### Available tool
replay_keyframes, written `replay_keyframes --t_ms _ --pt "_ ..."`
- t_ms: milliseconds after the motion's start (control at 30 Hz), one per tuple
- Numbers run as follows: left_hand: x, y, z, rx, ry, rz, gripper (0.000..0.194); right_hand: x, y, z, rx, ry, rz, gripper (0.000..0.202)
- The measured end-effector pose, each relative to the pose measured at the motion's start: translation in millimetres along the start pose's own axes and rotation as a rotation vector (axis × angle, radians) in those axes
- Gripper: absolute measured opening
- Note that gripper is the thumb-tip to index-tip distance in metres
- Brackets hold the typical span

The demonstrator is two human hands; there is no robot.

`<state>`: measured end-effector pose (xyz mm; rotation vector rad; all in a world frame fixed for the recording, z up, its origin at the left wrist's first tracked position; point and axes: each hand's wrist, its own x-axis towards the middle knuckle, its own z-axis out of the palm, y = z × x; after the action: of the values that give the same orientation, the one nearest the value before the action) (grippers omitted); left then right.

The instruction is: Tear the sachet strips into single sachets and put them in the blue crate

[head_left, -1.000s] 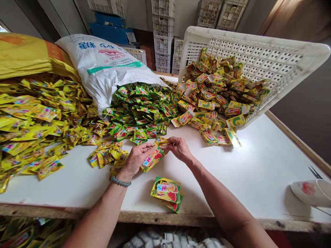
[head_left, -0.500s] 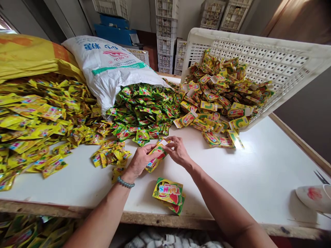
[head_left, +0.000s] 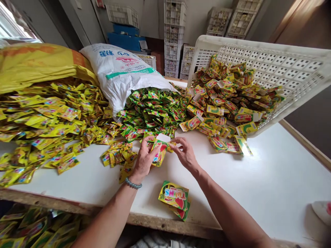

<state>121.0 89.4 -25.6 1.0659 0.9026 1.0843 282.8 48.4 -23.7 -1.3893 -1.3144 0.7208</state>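
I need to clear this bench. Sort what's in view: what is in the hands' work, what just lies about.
In hand:
left hand holding a small carton
right hand at its open flap
green sachets
filled cartons near the table edge

Lying about:
white sack
yellow sachets
tipped white crate
stacked crates
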Motion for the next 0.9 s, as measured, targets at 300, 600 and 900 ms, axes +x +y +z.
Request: replay_keyframes --t_ms 300,600,900 --pt "-1.0 1.8 0.4 -0.035 -0.054 0.02 0.052 -2.8 -1.7 24.7 0.538 0.018 0.139 0.041" --pt "-2.5 -0.8 -4.5 0.311 -0.181 0.033 0.034 -3.0 -0.8 9.1 0.357 -0.149 0.213 0.038" --pt "-0.6 -2.6 -5.8 0.052 -0.047 -0.024 0.045 -2.1 -13.3 0.8 0.118 -0.197 0.074 0.037"
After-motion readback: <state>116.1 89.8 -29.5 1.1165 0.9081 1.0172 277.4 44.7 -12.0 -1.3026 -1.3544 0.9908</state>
